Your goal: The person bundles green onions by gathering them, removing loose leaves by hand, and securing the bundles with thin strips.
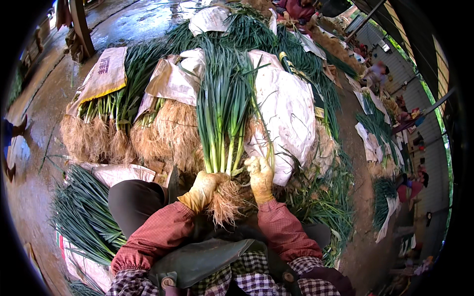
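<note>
A bunch of green onions (224, 123) lies in front of me, its leaves pointing away and its tan roots (226, 202) hanging toward my lap. My left hand (201, 190), in a yellowed work glove, is wrapped round the white stalk bases just above the roots. To the right of the stalks, my gloved right hand (260, 180) is closed with its fingers curled. A thin, yellowish-green leaf (270, 152) rises from its fingertips and seems pinched there; the fingers partly hide where it is gripped.
Rooted onion bundles (170, 130) stand beyond, partly covered by pale sacks (291, 113). More onions (86, 217) lie at my left. Loose leaves (321, 207) litter the ground at right. A wooden post (81, 29) rises at far left. Other people (296, 10) sit farther off.
</note>
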A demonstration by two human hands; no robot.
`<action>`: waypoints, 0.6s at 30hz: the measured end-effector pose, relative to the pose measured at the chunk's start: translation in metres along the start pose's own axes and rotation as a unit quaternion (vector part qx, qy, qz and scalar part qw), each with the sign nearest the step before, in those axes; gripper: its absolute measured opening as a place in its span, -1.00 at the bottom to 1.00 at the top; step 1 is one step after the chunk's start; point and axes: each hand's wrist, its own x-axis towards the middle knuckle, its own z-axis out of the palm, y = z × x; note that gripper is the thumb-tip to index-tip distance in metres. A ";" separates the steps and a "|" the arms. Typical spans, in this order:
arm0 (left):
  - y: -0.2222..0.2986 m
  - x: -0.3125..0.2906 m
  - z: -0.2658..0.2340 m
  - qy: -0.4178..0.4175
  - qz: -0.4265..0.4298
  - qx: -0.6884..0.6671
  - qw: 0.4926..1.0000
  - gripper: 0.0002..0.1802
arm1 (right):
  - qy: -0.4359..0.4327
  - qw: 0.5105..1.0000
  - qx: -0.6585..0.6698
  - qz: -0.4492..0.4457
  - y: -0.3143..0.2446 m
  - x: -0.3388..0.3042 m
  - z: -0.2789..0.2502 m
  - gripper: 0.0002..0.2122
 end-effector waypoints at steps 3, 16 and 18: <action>-0.014 0.000 0.009 0.013 0.024 0.041 0.999 -0.73 | 0.051 0.995 -0.077 0.036 -0.002 0.045 -0.009 -0.82; 0.004 0.008 0.012 0.118 -0.308 -0.439 0.835 -0.83 | 0.071 0.994 -0.087 0.009 -0.085 -0.010 0.008 -0.89; 0.016 0.007 0.008 0.121 -0.327 -0.480 0.805 -0.85 | 0.184 0.977 -0.074 -0.077 -0.098 -0.005 -0.042 -0.85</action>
